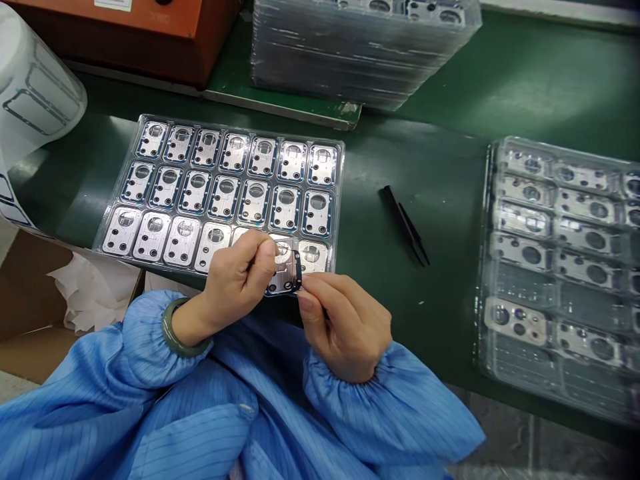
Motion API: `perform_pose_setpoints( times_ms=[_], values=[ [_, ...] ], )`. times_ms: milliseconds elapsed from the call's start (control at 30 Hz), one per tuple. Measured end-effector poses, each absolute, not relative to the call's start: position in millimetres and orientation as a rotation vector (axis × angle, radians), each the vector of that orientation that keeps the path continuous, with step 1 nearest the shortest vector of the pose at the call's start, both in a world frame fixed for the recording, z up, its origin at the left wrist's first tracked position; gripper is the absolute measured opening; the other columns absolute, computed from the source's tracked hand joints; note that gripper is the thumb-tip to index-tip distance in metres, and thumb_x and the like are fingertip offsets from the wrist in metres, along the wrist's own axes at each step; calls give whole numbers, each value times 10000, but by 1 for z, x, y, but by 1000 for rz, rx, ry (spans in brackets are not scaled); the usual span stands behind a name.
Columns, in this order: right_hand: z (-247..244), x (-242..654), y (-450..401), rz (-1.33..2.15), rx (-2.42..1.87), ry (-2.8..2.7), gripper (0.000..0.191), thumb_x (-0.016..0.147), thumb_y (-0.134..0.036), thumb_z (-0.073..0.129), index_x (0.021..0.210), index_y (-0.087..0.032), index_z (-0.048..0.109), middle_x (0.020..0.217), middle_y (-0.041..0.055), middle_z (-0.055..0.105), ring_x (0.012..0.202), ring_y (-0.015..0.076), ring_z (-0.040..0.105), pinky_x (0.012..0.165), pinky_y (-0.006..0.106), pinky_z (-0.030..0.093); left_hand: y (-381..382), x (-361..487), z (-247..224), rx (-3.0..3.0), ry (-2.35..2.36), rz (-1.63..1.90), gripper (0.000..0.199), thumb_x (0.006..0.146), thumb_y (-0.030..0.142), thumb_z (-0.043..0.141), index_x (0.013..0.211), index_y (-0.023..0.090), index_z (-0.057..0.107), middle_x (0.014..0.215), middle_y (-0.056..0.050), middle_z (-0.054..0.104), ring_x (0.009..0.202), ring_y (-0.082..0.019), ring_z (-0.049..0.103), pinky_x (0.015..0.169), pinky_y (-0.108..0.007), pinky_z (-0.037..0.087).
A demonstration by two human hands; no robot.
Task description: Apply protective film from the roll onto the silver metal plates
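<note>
A clear tray (341,193) holds rows of silver metal plates with round holes. Plates in its two back rows have dark blue edging; several in the front row show plain silver edges. Over the front row, a silver plate with a dark blue edge strip (299,267) is between my hands. My left hand (240,277) is closed at the plate's upper left, its fingertips pinched and partly hidden. Thumb and fingers of my right hand (345,320) pinch the dark blue strip at the plate's lower right corner.
Black tweezers (406,225) lie on the green table (430,160) right of the tray. Another clear tray (525,287) with silver plates is at the right. Stacked trays (340,60) and an orange box (150,40) stand behind. A white roll (35,80) is at the left, above a cardboard box (30,287).
</note>
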State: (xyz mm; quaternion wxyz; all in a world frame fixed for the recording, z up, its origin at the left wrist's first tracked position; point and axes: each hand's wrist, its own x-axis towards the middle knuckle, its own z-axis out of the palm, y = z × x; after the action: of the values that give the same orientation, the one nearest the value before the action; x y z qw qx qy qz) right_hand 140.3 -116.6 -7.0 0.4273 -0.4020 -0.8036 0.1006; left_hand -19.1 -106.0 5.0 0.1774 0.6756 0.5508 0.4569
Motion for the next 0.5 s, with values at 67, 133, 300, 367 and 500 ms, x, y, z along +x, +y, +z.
perform_pose_setpoints(
  times_ms=[67, 133, 300, 367, 500],
  values=[
    [-7, 140, -117, 231, -1004, -2006, 116, 851, -131, 578, 947, -195, 598, 787, 45, 680, 665, 156, 614, 587, 265, 491, -106, -19, 5, 1892, 1561, 1302, 210, 929, 200, 411, 751, 190, 520, 554, 49, 482, 464, -73, 450, 473, -205, 365],
    [-7, 139, -117, 206, -1005, -2010, 144, 828, -117, 601, 951, -192, 597, 783, 46, 681, 651, 159, 611, 572, 269, 487, -105, -19, 4, 1882, 1567, 1317, 205, 930, 200, 413, 758, 187, 524, 556, 50, 479, 464, -70, 446, 473, -203, 364],
    [-12, 139, -119, 79, -1038, -2038, 182, 803, -100, 610, 964, -184, 601, 762, 47, 684, 621, 164, 601, 551, 282, 469, -105, -18, 3, 1892, 1592, 1314, 201, 927, 198, 416, 761, 184, 527, 557, 51, 479, 464, -69, 447, 476, -201, 365],
    [-14, 139, -120, 15, -1040, -2042, 194, 797, -105, 612, 972, -187, 600, 755, 47, 685, 601, 161, 589, 535, 281, 456, -105, -18, 2, 1899, 1593, 1312, 201, 925, 199, 419, 755, 184, 525, 560, 50, 487, 466, -70, 452, 477, -202, 364],
    [-16, 139, -121, -23, -1050, -2041, 226, 774, -104, 620, 986, -180, 601, 756, 55, 685, 594, 167, 582, 529, 286, 449, -106, -18, 2, 1901, 1599, 1310, 200, 922, 202, 421, 754, 186, 528, 564, 47, 499, 468, -72, 457, 478, -202, 366]
  ],
)
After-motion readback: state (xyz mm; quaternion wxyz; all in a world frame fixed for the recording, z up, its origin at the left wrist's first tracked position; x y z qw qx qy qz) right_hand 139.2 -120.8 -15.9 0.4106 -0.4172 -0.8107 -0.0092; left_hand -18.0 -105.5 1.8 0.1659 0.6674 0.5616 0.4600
